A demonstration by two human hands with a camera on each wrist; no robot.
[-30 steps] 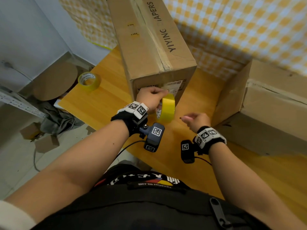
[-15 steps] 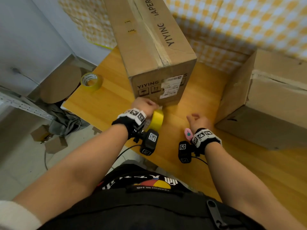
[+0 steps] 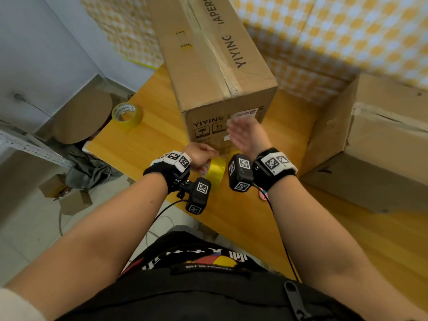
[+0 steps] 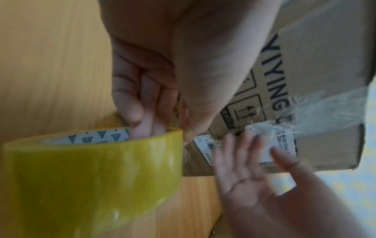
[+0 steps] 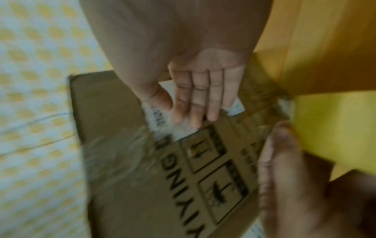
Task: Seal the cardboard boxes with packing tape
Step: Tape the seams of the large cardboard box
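Observation:
A tall cardboard box printed YIYING stands on the wooden table, with clear tape along its top seam and down its near face. My left hand grips a yellow tape roll, fingers hooked inside its core, low at the box's near face. My right hand is flat with straight fingers against the white label and the tape strip on that face. It is blurred with motion.
A second yellow tape roll lies at the table's left edge. A larger cardboard box sits at the right. A small pink object lies on the table under my right wrist. A checked cloth hangs behind.
My left hand has drawn the roll down the box's near face towards the table. My right hand has risen from the table, leaving the pink object there, and now lies flat on the box face.

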